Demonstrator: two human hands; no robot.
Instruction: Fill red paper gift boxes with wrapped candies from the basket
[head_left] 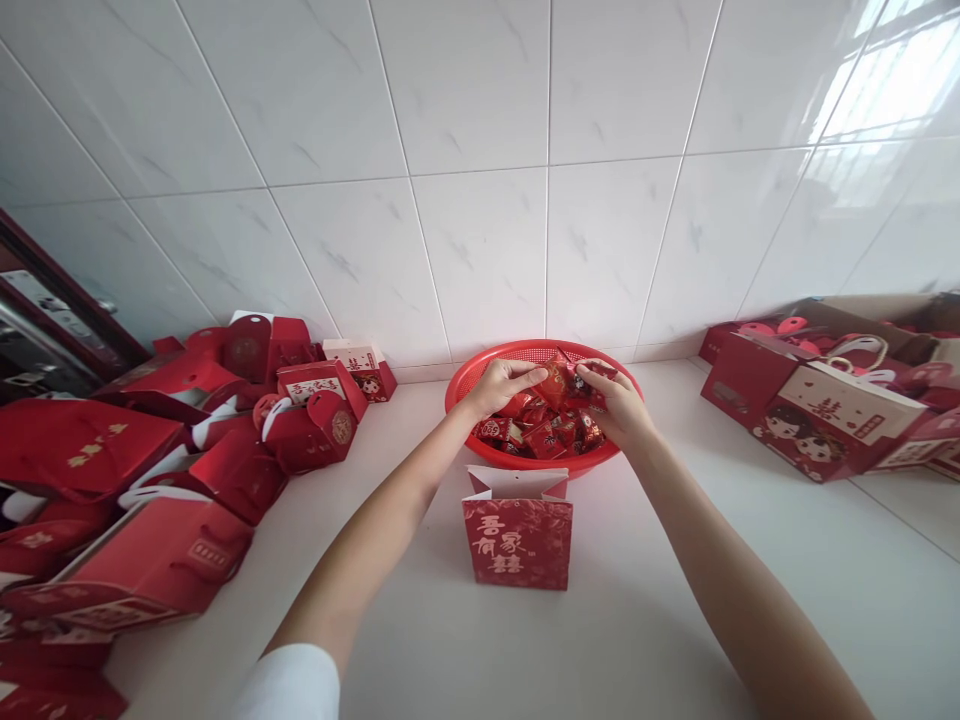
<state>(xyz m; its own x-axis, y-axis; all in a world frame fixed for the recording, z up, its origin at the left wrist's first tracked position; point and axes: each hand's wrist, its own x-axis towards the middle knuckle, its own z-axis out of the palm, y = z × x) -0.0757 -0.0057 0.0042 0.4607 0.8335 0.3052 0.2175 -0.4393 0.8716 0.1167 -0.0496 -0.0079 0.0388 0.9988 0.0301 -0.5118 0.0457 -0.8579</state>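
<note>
Above a red plastic basket (459,392), my left hand (504,388) pinches a shiny red candy packet (555,382) with gold marks. My right hand (616,402) is closed, thumb and fingers together, on the right side of the same red wrapping. I cannot tell whether one packet or two are between the hands. Several red wrapped candies (544,438) lie in the basket beneath. In front of the basket, between my forearms, stands a red paper gift box (517,545) with white characters, its top open.
Many red gift boxes (202,540) are piled along the left side, with a small red and cream box (361,368) near the wall. At right, a larger red box (817,410) stands before a cardboard carton (832,310). White tiles (480,260) rise behind the white counter (420,640).
</note>
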